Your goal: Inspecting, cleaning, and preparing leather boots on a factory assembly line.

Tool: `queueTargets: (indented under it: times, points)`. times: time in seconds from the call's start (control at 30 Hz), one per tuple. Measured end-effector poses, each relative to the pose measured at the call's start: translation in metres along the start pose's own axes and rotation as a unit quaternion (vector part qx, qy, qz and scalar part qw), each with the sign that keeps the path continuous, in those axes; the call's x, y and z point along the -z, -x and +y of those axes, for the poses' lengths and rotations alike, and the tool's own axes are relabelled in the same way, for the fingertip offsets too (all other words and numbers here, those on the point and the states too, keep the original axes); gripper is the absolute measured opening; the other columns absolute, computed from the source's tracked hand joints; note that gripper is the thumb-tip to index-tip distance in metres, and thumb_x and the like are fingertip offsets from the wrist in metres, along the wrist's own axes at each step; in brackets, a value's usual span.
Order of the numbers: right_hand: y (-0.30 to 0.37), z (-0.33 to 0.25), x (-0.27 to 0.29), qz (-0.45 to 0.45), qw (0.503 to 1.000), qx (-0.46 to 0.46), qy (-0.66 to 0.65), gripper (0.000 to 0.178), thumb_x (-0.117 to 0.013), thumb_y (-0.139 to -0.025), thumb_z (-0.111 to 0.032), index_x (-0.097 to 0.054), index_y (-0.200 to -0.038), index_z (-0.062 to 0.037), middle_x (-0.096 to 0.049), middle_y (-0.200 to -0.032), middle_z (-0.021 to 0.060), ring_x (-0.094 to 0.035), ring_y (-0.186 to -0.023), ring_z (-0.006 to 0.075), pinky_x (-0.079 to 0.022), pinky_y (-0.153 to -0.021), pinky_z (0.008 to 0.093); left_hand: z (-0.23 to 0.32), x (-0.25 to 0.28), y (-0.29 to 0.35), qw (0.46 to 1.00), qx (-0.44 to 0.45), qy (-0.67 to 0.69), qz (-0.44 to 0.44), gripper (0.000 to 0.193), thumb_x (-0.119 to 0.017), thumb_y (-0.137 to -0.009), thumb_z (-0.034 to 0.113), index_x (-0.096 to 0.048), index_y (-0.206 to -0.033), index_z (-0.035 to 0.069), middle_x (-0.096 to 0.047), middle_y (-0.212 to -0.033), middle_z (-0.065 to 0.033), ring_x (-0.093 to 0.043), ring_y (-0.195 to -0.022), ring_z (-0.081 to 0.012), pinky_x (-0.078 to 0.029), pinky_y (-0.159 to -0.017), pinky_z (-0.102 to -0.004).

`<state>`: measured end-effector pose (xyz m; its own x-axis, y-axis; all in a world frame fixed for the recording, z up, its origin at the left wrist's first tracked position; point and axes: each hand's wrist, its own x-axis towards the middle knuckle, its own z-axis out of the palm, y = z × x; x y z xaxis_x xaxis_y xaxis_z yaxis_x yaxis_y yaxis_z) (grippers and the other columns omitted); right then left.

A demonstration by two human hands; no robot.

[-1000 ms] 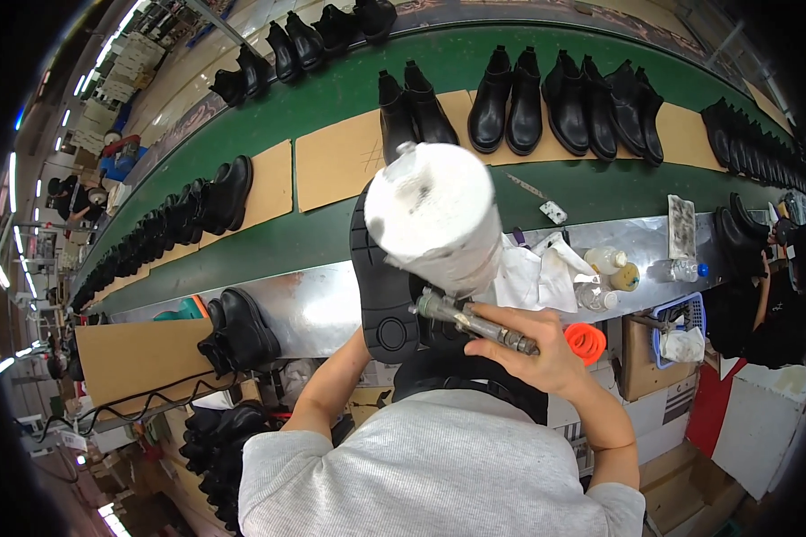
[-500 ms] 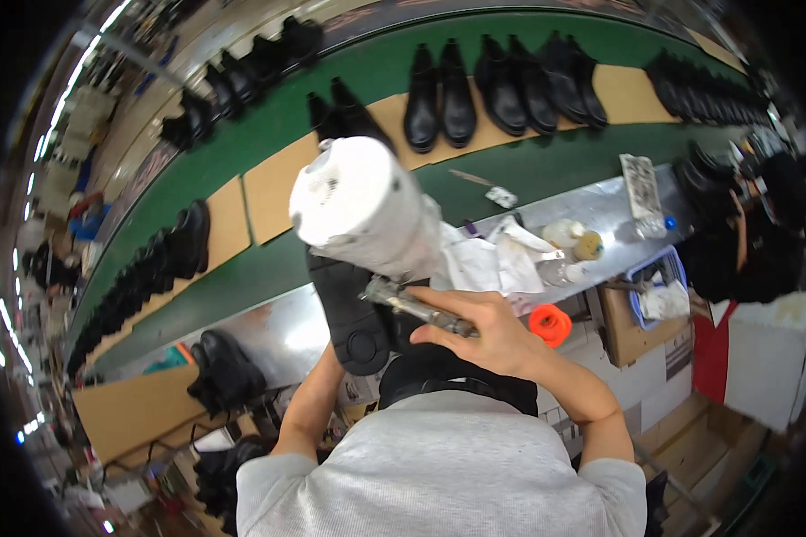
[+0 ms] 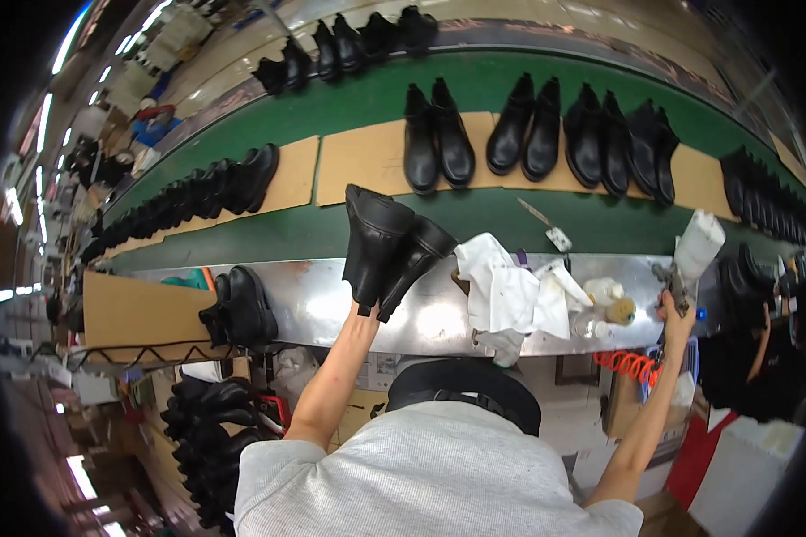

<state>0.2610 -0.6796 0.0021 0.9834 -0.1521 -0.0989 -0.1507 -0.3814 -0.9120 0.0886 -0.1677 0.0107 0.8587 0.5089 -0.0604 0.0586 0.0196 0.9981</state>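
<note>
A pair of black ankle boots (image 3: 381,251) is held up over the near edge of the metal bench, toes pointing away and pull tabs toward me. My left hand (image 3: 360,324) carries them; its fingers are hidden by the boots. Far out to the right, my right hand (image 3: 674,311) is closed round the handle of a spray gun (image 3: 671,285) with a white cup (image 3: 699,244) on top. The gun is over the right part of the bench, apart from the boots.
White cloths (image 3: 510,286) and small bottles (image 3: 611,300) lie on the metal bench (image 3: 309,286). Beyond it, black boots (image 3: 524,125) stand in pairs on cardboard over a green belt (image 3: 376,89). An orange coiled hose (image 3: 631,365) hangs right; another person (image 3: 748,358) is at far right.
The spray gun in my right hand has swung from in front of the boots far to the right. The boots have turned from showing a sole, and the view has shifted.
</note>
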Motion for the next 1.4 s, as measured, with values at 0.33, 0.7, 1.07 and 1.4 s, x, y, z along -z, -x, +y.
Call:
queueTargets:
  times: [0.33,0.7,1.07,1.4]
  points:
    - [-0.032,0.101,-0.040,-0.059,0.987,-0.107,-0.104,0.030,-0.067,-0.079,-0.018,-0.059,-0.104,-0.0027,-0.063,-0.090,0.0048,-0.059,-0.081,0.0151,-0.048,-0.066,0.0276,0.016,0.028,0.014,0.945,0.109,0.287,0.113,0.040,-0.049,-0.091,0.021,-0.041,-0.121,-0.005,-0.052,-0.114,-0.0203,-0.056,-0.101,-0.0255,-0.049,-0.089,-0.0345]
    - [-0.009,0.121,0.032,0.017,0.989,-0.064,0.131,0.038,-0.070,-0.075,-0.017,-0.057,-0.105,0.0045,-0.063,-0.084,0.0073,-0.057,-0.071,0.0120,-0.044,-0.060,0.0255,-0.009,0.177,-0.062,0.928,0.250,0.093,0.259,0.036,-0.059,-0.080,0.010,-0.049,-0.111,-0.006,-0.058,-0.101,-0.0209,-0.059,-0.092,-0.0269,-0.051,-0.074,-0.0394]
    - [0.068,-0.183,-0.167,0.089,0.952,0.155,0.249,0.027,-0.059,-0.082,-0.006,-0.057,-0.108,0.0023,-0.064,-0.089,0.0128,-0.061,-0.080,0.0163,-0.048,-0.068,0.0270,-0.032,0.344,-0.290,0.819,0.160,-0.539,0.113,0.024,-0.060,-0.072,0.013,-0.063,-0.088,-0.005,-0.061,-0.095,-0.0245,-0.059,-0.092,-0.0376,-0.048,-0.081,-0.0429]
    - [-0.047,-0.386,-0.677,-0.295,0.721,0.513,0.361,0.064,-0.067,-0.073,-0.021,-0.039,-0.128,-0.0045,-0.042,-0.124,0.0218,-0.043,-0.114,0.0377,-0.037,-0.095,0.0402,-0.017,0.353,-0.271,0.875,0.129,-0.463,0.057,0.038,-0.061,-0.078,0.031,-0.055,-0.089,-0.005,-0.061,-0.079,-0.0262,-0.060,-0.076,-0.0415,-0.048,-0.069,-0.0488]
